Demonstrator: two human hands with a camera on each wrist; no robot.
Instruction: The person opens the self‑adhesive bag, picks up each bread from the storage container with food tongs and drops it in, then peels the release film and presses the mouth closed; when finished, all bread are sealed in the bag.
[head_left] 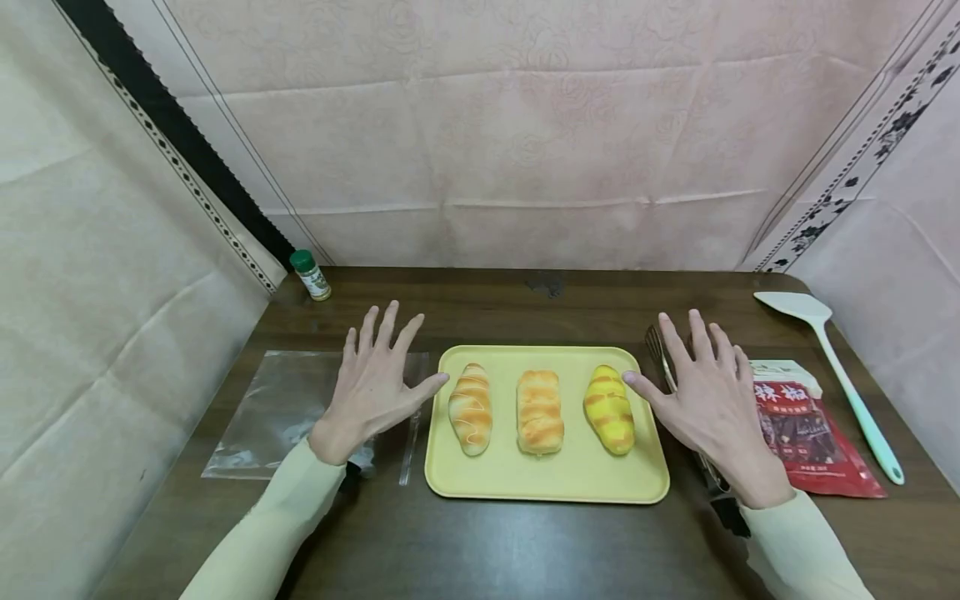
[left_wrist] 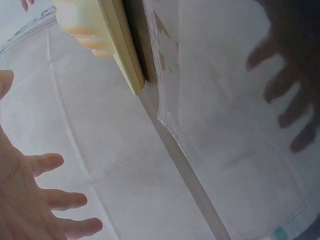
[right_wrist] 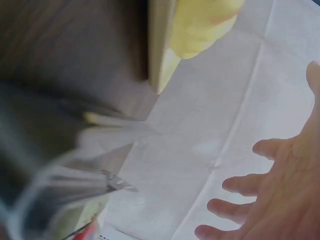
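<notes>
Left hand (head_left: 375, 387) and right hand (head_left: 708, 400), palms down with fingers spread and extended, are raised above the surface (head_left: 517, 550); both are released, grasping nothing. The left thumb points toward the near-left side of a pale yellow tray (head_left: 540, 483), and the right thumb reaches over its right rim, close to the yellow bread.

Three breads lie in a row on the tray, apart from one another: a pale striped bread (head_left: 471, 410) at left, a golden ridged bread (head_left: 540, 412) in the middle, and a yellow bread (head_left: 609, 410) at right.

Below the left hand, and partly covered by it, a clear plastic bag (head_left: 281, 404) lies flat beside the tray. A metal utensil (head_left: 662, 357) is partly hidden under the right hand.

Farther right lie a red packet (head_left: 806, 429) and, beyond it, a turner (head_left: 860, 396) with a mint handle. A small green-capped bottle (head_left: 311, 277) stands at the far left corner. Pale cloth (head_left: 540, 150) hangs behind.
</notes>
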